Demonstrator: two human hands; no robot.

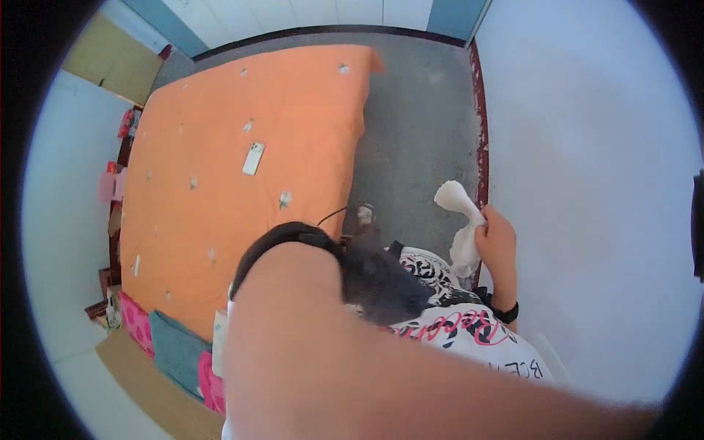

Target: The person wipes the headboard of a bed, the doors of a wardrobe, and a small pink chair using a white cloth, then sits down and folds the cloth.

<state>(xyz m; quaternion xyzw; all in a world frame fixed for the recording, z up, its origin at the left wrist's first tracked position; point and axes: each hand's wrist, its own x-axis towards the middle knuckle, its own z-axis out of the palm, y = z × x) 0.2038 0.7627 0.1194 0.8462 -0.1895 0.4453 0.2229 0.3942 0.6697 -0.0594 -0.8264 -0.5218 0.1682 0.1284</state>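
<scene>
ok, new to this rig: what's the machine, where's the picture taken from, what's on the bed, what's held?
No machine: just a person's hands. The picture comes from a fisheye camera on their head, looking down. The right hand holds limp white cloth or paper, unclear which. The blurred arm up close is probably the left; the left hand is out of view. On the orange bedspread lie a white smartphone, camera side up, and a slim white object near the left edge.

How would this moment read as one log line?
left hand: out of view | right hand: holding white cloth-like piece | phone: camera-side up on orange cover
</scene>
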